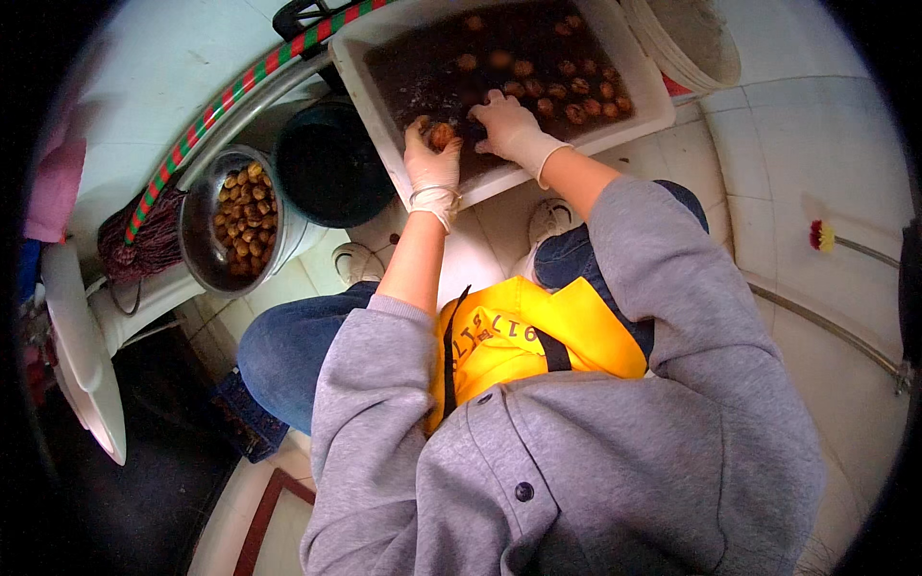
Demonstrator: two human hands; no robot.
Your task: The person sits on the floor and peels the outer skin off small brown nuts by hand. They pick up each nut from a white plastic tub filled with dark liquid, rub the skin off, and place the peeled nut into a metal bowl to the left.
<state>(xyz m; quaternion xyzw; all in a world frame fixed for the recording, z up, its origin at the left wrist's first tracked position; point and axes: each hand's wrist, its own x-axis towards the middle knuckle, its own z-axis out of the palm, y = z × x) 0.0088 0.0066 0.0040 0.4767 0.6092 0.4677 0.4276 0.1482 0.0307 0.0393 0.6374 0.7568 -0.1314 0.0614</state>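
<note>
A white plastic tub [652, 119] in front of me holds dark brown water with several walnuts [580, 86] in it, many gathered towards its right side. My left hand [433, 162], in a thin pale glove, grips a wet brown walnut [441, 135] between thumb and fingers at the tub's near left. Beside it, my gloved right hand [510, 129] reaches over the water with fingers curved and thumb apart. Something dark lies by its fingertips, and I cannot tell whether the hand holds it.
Left of the tub stand a dark round bucket [328, 162] and a metal bowl [193, 245] of walnuts. A mop with a striped handle [216, 108] leans there. A whitish bucket [691, 43] is at the upper right. A toilet [86, 360] is at far left.
</note>
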